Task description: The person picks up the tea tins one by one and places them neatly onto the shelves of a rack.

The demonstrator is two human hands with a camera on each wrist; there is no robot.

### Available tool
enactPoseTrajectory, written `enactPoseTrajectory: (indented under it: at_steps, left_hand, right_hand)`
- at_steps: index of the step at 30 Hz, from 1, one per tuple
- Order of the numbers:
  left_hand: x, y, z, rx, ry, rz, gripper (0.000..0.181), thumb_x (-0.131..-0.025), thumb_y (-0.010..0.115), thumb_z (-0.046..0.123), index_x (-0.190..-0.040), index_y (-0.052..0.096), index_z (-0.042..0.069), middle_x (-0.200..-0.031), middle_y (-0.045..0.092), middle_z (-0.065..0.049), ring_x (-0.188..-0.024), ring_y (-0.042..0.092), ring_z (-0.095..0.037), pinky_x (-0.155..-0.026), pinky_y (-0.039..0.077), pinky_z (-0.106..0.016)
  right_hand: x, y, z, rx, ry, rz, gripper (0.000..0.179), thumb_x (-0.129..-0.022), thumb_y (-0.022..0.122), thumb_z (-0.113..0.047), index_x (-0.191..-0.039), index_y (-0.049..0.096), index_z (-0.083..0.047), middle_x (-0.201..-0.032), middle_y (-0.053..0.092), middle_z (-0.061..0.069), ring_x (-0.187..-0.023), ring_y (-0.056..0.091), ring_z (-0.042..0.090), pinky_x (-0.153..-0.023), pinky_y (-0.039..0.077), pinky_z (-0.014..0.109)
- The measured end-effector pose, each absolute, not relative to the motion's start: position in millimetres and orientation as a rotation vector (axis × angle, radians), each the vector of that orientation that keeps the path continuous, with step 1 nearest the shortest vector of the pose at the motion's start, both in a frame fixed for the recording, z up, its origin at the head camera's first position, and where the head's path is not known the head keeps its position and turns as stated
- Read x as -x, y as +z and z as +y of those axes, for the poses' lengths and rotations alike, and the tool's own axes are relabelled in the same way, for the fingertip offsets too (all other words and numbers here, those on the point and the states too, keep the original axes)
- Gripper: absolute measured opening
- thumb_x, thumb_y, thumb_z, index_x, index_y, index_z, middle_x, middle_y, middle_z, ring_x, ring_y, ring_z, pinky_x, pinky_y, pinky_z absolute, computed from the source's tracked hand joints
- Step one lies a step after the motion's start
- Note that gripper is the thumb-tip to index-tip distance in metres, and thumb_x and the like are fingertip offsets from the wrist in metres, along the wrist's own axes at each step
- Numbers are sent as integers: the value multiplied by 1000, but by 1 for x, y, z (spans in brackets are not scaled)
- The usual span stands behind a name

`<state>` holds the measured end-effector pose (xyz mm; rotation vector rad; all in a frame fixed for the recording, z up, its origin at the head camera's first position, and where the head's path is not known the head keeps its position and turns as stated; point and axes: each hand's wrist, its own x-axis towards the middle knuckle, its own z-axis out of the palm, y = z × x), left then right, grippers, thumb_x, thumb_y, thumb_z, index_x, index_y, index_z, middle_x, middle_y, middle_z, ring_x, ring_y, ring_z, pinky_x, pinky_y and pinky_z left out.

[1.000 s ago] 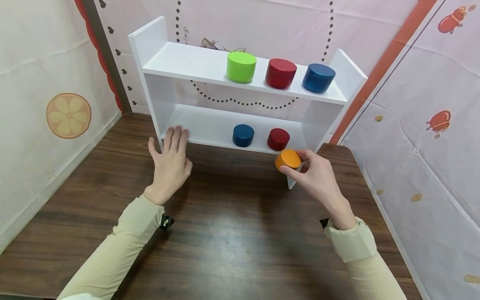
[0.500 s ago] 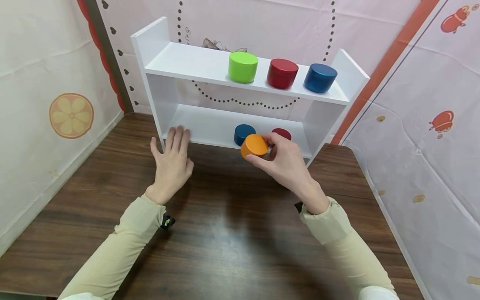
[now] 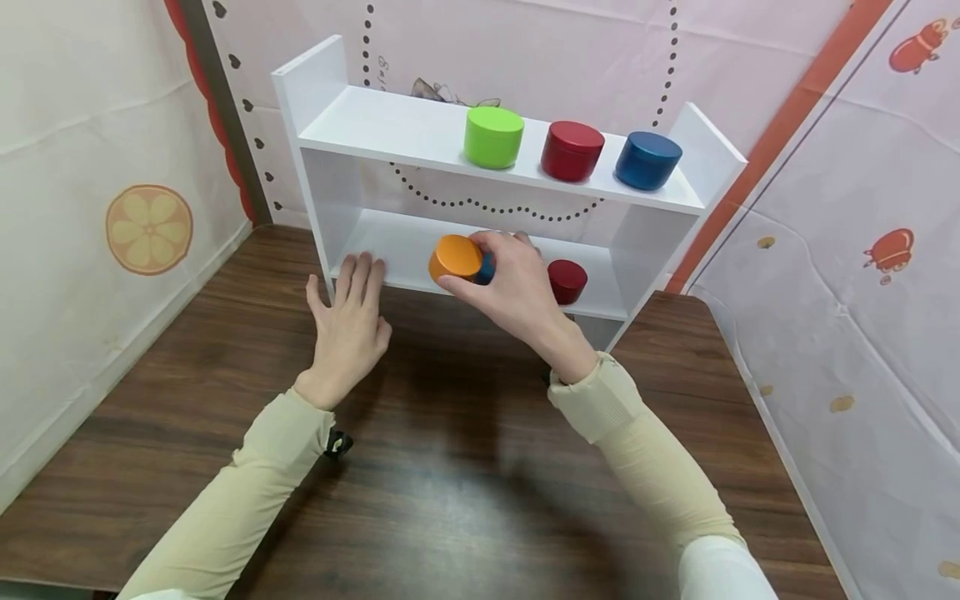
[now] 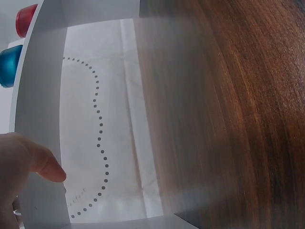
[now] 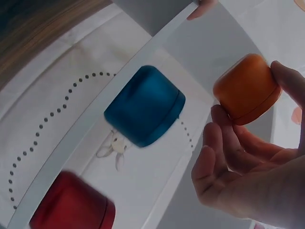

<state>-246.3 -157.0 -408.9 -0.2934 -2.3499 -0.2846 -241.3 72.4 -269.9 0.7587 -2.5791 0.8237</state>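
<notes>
My right hand [image 3: 517, 283] pinches a small orange round tin [image 3: 456, 257] between thumb and fingers, at the front of the lower shelf. Behind that hand the blue tin [image 3: 486, 268] is mostly hidden in the head view; the right wrist view shows this blue tin [image 5: 145, 106] whole, apart from the orange tin [image 5: 249, 89]. To the right of the hand sits a red tin [image 3: 567, 282] on the same shelf. My left hand [image 3: 348, 333] rests with straight fingers on the front left edge of the lower shelf.
The white two-tier shelf [image 3: 375, 117] stands at the back of the dark wooden table [image 3: 420, 483]. On its upper board are a green tin [image 3: 493, 137], a larger red tin [image 3: 572, 152] and a larger blue tin [image 3: 648, 160]. Printed cloth [image 3: 810, 250] hangs around the table.
My right hand has carried the orange tin leftward along the lower shelf's front, past the red tin and then the blue one. The left hand has stayed on the shelf edge.
</notes>
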Motion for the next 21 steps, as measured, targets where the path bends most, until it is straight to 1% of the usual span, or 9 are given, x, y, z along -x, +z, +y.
enactPoseTrajectory:
  at_steps: [5, 12, 18, 21]
  left_hand:
    - [246, -409, -157, 291, -270, -2343, 73, -75, 56, 3, -145, 35, 5, -151, 36, -17, -142, 28, -34, -105, 12, -74]
    - [244, -409, -156, 283, -255, -2338, 73, -74, 58, 4, -144, 36, 5, -150, 37, -17, -141, 29, -34, -104, 15, -74]
    - [244, -408, -157, 285, -269, -2345, 72, -75, 57, 4, -144, 36, 5, -150, 37, -17, -142, 29, -34, -105, 13, -74]
    - [244, -407, -157, 294, -269, -2351, 72, -76, 57, 4, -145, 35, 5, -151, 36, -17, -142, 28, -34, -105, 11, -75]
  right_hand:
    - [254, -274, 53, -710, 692, -2612, 59, -77, 75, -49, -120, 64, -10, -114, 68, 5, -101, 52, 23, -86, 42, 41]
    - [268, -286, 32, -599, 537, -2729, 61, -79, 70, -55, -124, 61, -13, -116, 67, 4, -103, 50, 24, -93, 35, 47]
    - [275, -294, 24, -550, 449, -2770, 61, -81, 66, -57, -124, 61, -15, -115, 67, 4, -104, 48, 25, -94, 30, 49]
    - [276, -296, 23, -537, 406, -2769, 60, -81, 65, -58, -123, 62, -15, -114, 68, 3, -105, 47, 26, -99, 27, 53]
